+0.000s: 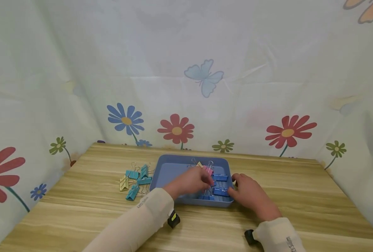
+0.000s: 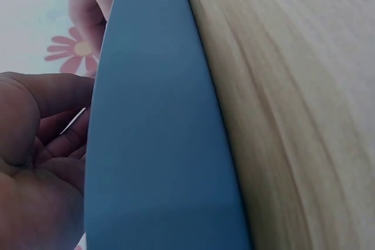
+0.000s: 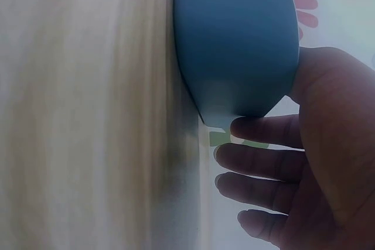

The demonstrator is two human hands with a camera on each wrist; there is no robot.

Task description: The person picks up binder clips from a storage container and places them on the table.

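A blue tray [image 1: 170,166] sits on the wooden table, with blue binder clips [image 1: 220,191] along its right side. Near them lie a pink binder clip [image 1: 208,170] and a partly covered yellow one. My left hand [image 1: 192,182] reaches over the near wall into the tray, fingers curled close to the pink clip; whether anything is between the fingertips is hidden. At the tray's right end, my right hand [image 1: 247,190] holds the rim, thumb over the edge and index finger against the outside. The right wrist view shows the other fingers [image 3: 258,162] spread beyond the corner.
Left of the tray lies a loose group of teal binder clips [image 1: 133,192] and a yellow binder clip [image 1: 124,183], some with wire handles raised. Behind the table [image 1: 284,185] hangs a white curtain [image 1: 246,105] printed with flowers and a butterfly.
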